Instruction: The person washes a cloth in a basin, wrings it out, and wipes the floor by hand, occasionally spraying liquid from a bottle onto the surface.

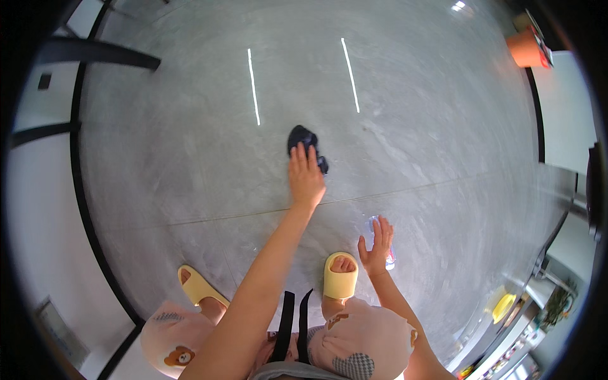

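My left hand (306, 178) reaches forward with its fingers on a dark navy shoe or folded cloth (300, 135) lying on the grey floor; which it is I cannot tell. Whether the fingers grip it or only rest on it does not show. My right hand (378, 244) is lower and to the right, fingers spread, over a clear plastic bottle (390, 261) with a coloured label that lies on the floor. The hand hides the bottle's middle, and no grip on it is seen.
Yellow slippers (341, 280) are on my feet. Dark furniture legs (109, 52) stand at the upper left beside a white wall. An orange container (525, 47) is at the upper right. Shelving with small items (503, 351) and a yellow object (503, 306) fill the lower right.
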`<move>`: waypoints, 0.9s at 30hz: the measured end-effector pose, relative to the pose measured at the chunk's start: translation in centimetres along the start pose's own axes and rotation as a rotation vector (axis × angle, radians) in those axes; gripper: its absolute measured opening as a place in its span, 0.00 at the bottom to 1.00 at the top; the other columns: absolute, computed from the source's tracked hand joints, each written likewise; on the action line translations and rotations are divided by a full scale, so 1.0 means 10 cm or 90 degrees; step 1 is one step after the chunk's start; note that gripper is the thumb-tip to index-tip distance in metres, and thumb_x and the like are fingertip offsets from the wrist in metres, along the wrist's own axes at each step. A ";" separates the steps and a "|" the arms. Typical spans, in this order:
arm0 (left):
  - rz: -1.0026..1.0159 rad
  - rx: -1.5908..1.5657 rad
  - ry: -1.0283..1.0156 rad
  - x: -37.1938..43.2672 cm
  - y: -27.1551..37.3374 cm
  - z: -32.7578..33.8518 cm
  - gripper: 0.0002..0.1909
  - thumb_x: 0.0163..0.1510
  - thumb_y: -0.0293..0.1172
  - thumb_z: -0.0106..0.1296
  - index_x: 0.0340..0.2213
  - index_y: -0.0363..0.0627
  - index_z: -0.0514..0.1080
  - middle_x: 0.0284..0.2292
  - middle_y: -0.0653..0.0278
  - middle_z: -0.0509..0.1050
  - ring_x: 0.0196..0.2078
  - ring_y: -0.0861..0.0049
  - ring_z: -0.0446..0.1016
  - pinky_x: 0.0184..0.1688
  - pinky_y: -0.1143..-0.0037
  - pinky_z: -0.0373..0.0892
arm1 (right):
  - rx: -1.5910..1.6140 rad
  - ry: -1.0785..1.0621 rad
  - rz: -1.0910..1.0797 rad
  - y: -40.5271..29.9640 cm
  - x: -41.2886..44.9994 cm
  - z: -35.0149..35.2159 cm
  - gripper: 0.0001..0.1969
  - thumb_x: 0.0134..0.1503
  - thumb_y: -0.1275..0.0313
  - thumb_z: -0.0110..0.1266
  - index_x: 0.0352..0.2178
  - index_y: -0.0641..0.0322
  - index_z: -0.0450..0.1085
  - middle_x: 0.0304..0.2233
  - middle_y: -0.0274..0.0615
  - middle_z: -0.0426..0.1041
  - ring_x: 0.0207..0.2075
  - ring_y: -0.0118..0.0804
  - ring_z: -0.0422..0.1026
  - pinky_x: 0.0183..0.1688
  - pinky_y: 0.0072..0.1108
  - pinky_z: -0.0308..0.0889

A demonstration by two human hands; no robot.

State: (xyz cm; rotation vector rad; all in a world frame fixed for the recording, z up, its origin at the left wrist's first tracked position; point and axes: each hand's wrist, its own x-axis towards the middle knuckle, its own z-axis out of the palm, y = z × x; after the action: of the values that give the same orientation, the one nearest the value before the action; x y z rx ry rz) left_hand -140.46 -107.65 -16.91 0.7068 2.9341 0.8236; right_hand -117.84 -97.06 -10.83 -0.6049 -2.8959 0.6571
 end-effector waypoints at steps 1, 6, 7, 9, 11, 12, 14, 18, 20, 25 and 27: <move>0.039 -0.023 -0.003 0.05 0.18 0.09 0.30 0.43 0.22 0.47 0.51 0.34 0.56 0.54 0.42 0.52 0.57 0.46 0.50 0.57 0.60 0.51 | -0.002 0.007 0.016 0.04 -0.06 -0.06 0.31 0.46 0.68 0.53 0.52 0.65 0.54 0.54 0.53 0.55 0.55 0.55 0.54 0.57 0.44 0.45; 0.268 -0.213 -0.118 0.27 0.54 0.28 0.30 0.39 0.14 0.48 0.48 0.41 0.62 0.49 0.54 0.61 0.51 0.55 0.59 0.51 0.67 0.59 | -0.128 -0.058 0.260 0.43 -0.32 -0.12 0.42 0.41 0.64 0.58 0.56 0.64 0.47 0.50 0.53 0.59 0.51 0.53 0.59 0.53 0.39 0.53; 0.250 -0.289 -0.092 0.33 0.56 0.24 0.29 0.39 0.13 0.47 0.47 0.42 0.63 0.47 0.54 0.63 0.49 0.55 0.61 0.49 0.67 0.61 | -0.071 -0.101 0.303 0.59 -0.32 -0.12 0.42 0.40 0.65 0.58 0.56 0.64 0.47 0.48 0.52 0.61 0.48 0.52 0.62 0.50 0.38 0.57; 0.262 -0.355 -0.050 0.39 0.56 0.10 0.29 0.40 0.11 0.44 0.47 0.43 0.63 0.44 0.54 0.65 0.44 0.54 0.64 0.45 0.66 0.62 | -0.090 -0.063 0.314 0.89 -0.33 -0.15 0.43 0.39 0.67 0.58 0.56 0.64 0.46 0.44 0.51 0.63 0.43 0.50 0.64 0.44 0.37 0.61; 0.365 -0.334 -0.135 0.16 0.44 -0.16 0.29 0.40 0.11 0.45 0.47 0.43 0.63 0.44 0.54 0.65 0.43 0.55 0.64 0.44 0.66 0.63 | -0.041 0.107 0.333 1.13 -0.32 -0.26 0.43 0.39 0.68 0.57 0.56 0.63 0.45 0.44 0.51 0.63 0.42 0.51 0.65 0.44 0.36 0.62; 0.420 -0.346 -0.213 -0.01 0.33 -0.28 0.29 0.40 0.11 0.46 0.47 0.43 0.63 0.44 0.54 0.65 0.42 0.55 0.65 0.44 0.67 0.63 | -0.037 0.107 0.344 1.22 -0.27 -0.31 0.43 0.39 0.68 0.57 0.56 0.63 0.45 0.44 0.51 0.63 0.42 0.51 0.65 0.44 0.36 0.62; 0.560 -0.327 -0.490 -0.41 0.13 -0.40 0.22 0.44 0.24 0.50 0.44 0.42 0.66 0.44 0.57 0.66 0.43 0.60 0.66 0.43 0.66 0.63 | 0.009 0.181 0.378 1.36 -0.07 -0.34 0.42 0.41 0.67 0.57 0.56 0.63 0.46 0.44 0.51 0.64 0.41 0.50 0.66 0.43 0.35 0.63; 0.890 -0.222 -0.570 -0.56 0.07 -0.29 0.19 0.48 0.30 0.45 0.45 0.49 0.67 0.50 0.66 0.63 0.52 0.66 0.62 0.51 0.65 0.59 | 0.104 0.235 0.493 1.58 0.34 -0.37 0.41 0.42 0.64 0.58 0.56 0.63 0.47 0.41 0.50 0.66 0.40 0.48 0.67 0.43 0.33 0.63; 0.981 -0.142 -0.661 -0.38 0.18 -0.08 0.21 0.48 0.30 0.43 0.47 0.54 0.66 0.54 0.72 0.59 0.59 0.67 0.53 0.58 0.64 0.53 | 0.180 0.239 0.556 1.74 0.50 -0.38 0.39 0.43 0.62 0.58 0.54 0.65 0.50 0.38 0.47 0.68 0.40 0.41 0.67 0.40 0.30 0.64; 0.937 -0.070 -0.507 0.51 0.88 0.46 0.24 0.45 0.24 0.45 0.47 0.53 0.66 0.54 0.71 0.60 0.59 0.68 0.52 0.58 0.65 0.52 | 0.605 0.227 0.661 2.15 0.64 -0.47 0.30 0.47 0.63 0.56 0.49 0.67 0.57 0.35 0.43 0.69 0.35 0.31 0.69 0.34 0.23 0.65; 0.791 -0.028 -0.439 0.90 1.13 0.53 0.26 0.42 0.21 0.48 0.46 0.52 0.67 0.53 0.70 0.61 0.58 0.68 0.54 0.57 0.66 0.53 | 0.762 0.345 0.578 2.01 0.66 -0.45 0.30 0.49 0.63 0.54 0.50 0.70 0.56 0.34 0.44 0.70 0.30 0.30 0.69 0.34 0.20 0.65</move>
State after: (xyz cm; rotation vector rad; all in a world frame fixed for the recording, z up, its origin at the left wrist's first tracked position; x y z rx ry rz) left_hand -143.09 -92.61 -14.86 2.2600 1.6446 0.4319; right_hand -115.87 -76.03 -15.41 -1.4686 -1.2146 1.7008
